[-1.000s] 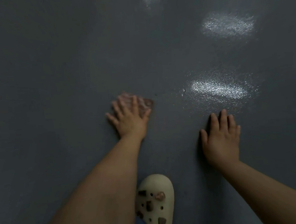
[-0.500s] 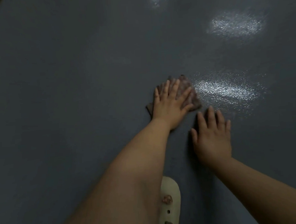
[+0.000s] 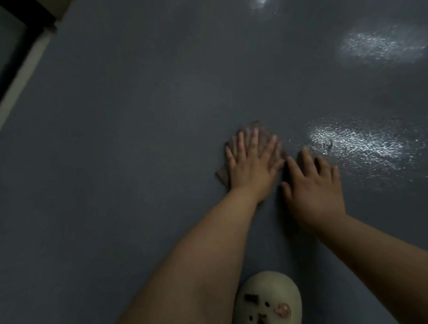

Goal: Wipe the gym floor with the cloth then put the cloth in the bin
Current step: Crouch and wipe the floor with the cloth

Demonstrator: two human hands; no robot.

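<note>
Wipe phase, mid-stroke. Left hand (image 3: 251, 166) flat, fingers straight and spread, pressing the cloth (image 3: 268, 136) onto the floor (image 3: 134, 166). Cloth sits under that palm; edges show past the fingertips and at the wrist side. Nothing pinched or gripped. Right hand (image 3: 313, 184) flat on the floor just beside the left, fingers straight, holding nothing; looks like a brace.

Done: can't judge how much floor is covered. A dark speck (image 3: 328, 144) lies in the shiny patch beyond the right fingertips, so that area probably needs a pass. Left: finish wiping, pick up cloth, bin it. No bin in view.

Vs 0.5 s ago: left hand and cloth pulled slightly away from the shiny patch. Vs 1.0 s ago: hands were well apart, now nearly touching. Shoe (image 3: 267, 305) below the arms shows more again; wall base (image 3: 10, 85) now visible far left.
</note>
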